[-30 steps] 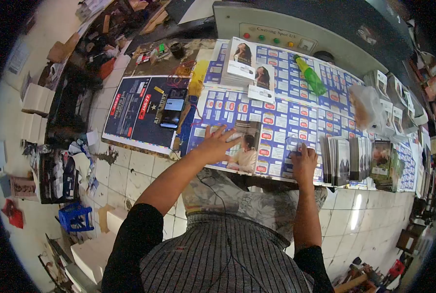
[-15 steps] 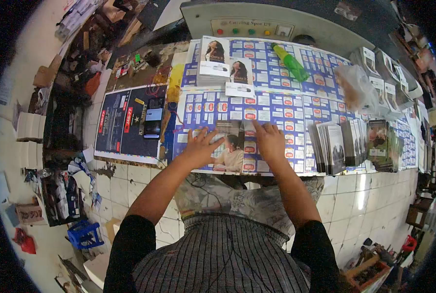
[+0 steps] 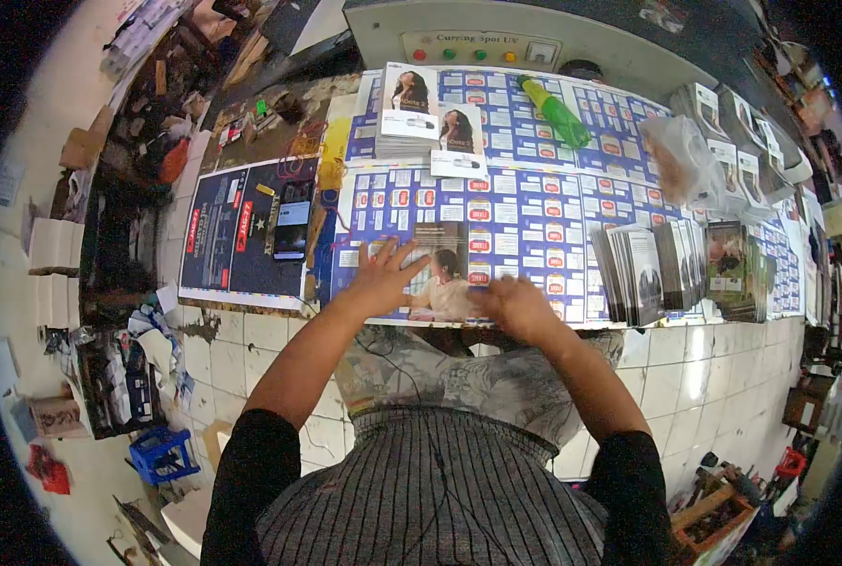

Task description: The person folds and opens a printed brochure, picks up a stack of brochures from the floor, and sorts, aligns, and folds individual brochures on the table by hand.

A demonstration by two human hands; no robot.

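A printed leaflet with a picture of a person lies near the table's front edge. Spread over its left side is my left hand, fingers apart. My right hand is at the leaflet's lower right edge, blurred by motion, so its fingers cannot be made out. Behind the leaflet are a stack of white printed cards and a smaller white card pile. Fanned leaflets stand to the right of my right hand.
Blue printed sheets cover the table. A green bottle lies at the back, a plastic bag and more card stacks at the right. On the left, a phone rests on a dark poster.
My right hand has moved left from the bare blue sheet to the leaflet's top right, then down to its lower right edge. My left hand has stayed on the leaflet. The camera view has shifted.
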